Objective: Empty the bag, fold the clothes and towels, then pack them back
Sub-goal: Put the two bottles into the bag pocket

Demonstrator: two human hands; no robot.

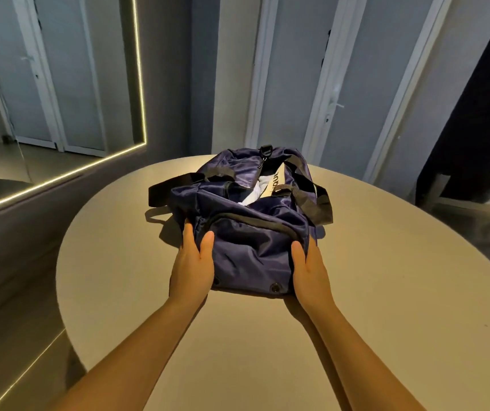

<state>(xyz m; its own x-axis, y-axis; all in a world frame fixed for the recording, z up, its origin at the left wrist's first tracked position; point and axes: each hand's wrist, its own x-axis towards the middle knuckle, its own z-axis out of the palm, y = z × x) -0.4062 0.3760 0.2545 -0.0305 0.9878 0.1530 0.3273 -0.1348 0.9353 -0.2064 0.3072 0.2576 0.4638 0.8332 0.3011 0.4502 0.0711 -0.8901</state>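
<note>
- Dim room with pale panelled doors [356, 84] behind, and on the left wall a large mirror [45, 84] edged by a glowing light strip [141, 84].
- A rounded beige counter [386, 292] fills the lower part of the view.
- A navy duffel bag [246, 232] lies on the counter, toward its far side, one end facing the person.
- The bag's top zip is open; white cloth [263, 186] shows in the gap, with a white label [276, 180] bearing black letters beside it.
- Black straps [320, 203] droop over both sides of the bag.
- The left hand [191, 262] lies flat against the near left corner of the bag, fingers straight, thumb on the end panel.
- The right hand [309, 268] mirrors it on the near right corner, fingers straight along the side, thumb on the end panel.
- Both hands are open, pressing the bag between them.
- A round metal stud [274, 287] sits low on the end panel.
</note>
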